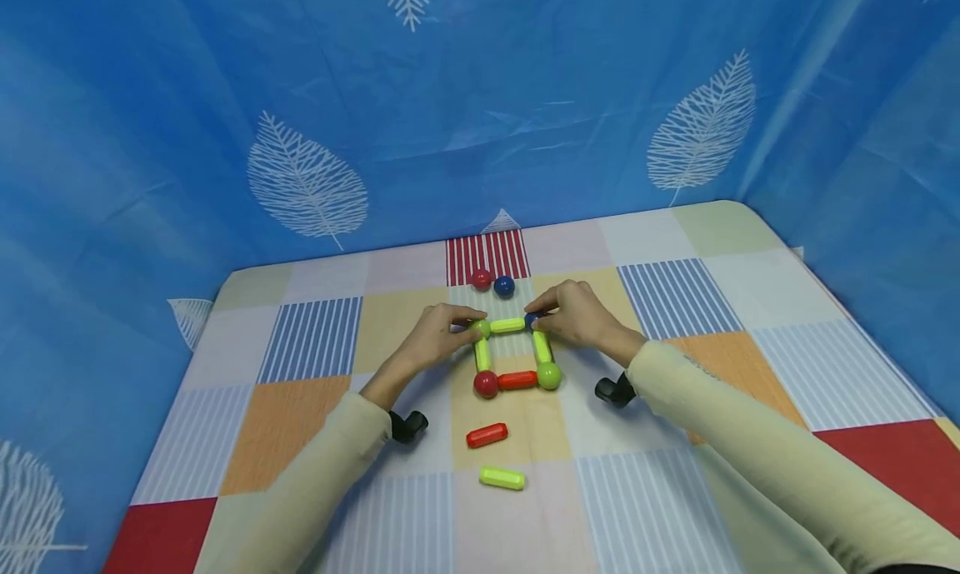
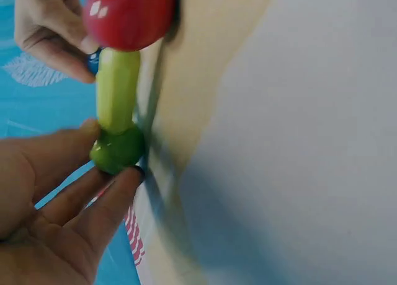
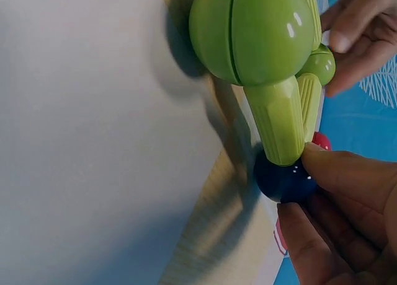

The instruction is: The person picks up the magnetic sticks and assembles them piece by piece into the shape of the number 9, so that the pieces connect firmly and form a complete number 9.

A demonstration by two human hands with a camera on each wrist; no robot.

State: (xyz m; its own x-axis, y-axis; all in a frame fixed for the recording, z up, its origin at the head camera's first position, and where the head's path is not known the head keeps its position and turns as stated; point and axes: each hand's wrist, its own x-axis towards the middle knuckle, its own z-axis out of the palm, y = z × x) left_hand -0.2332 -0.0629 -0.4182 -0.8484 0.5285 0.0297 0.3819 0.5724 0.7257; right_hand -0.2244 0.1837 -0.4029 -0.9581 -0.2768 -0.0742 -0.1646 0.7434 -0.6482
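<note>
A four-sided frame of coloured rods and balls lies on the patterned cloth. My left hand [image 1: 437,334] pinches the green ball [image 2: 116,150] at its far left corner. At the far right corner, my right hand [image 1: 577,314] grips a dark blue ball [image 3: 284,178] between thumb and fingers. A yellow-green rod [image 1: 507,326] spans these two balls. Yellow-green rods also form the left side [image 1: 482,356] and right side [image 1: 542,346]. Along the near side, a red rod [image 1: 517,380] joins a red ball [image 1: 486,383] to another green ball [image 1: 549,376].
Beyond the frame sit a loose red ball [image 1: 481,279] and a blue ball [image 1: 504,287]. Nearer to me lie a red rod [image 1: 487,435] and a yellow-green rod [image 1: 502,477]. A blue leaf-print curtain [image 1: 480,124] hangs behind the table.
</note>
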